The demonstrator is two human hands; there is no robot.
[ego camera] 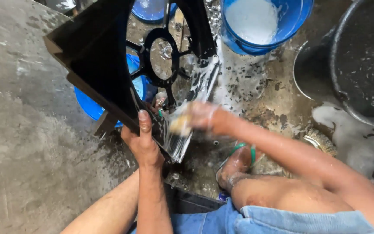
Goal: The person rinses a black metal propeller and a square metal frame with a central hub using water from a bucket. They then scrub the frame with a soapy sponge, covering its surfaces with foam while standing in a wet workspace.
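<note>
Bare concrete floor open at left. Ahead, the tilted black stove top blocks reach. Blue bucket and black tub crowd upper right; knee below.

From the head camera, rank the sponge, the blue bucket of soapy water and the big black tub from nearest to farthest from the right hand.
1. Sponge: in the right hand.
2. Blue bucket: beyond the hand, at the top.
3. Black tub: far right edge, a little farther.
</note>
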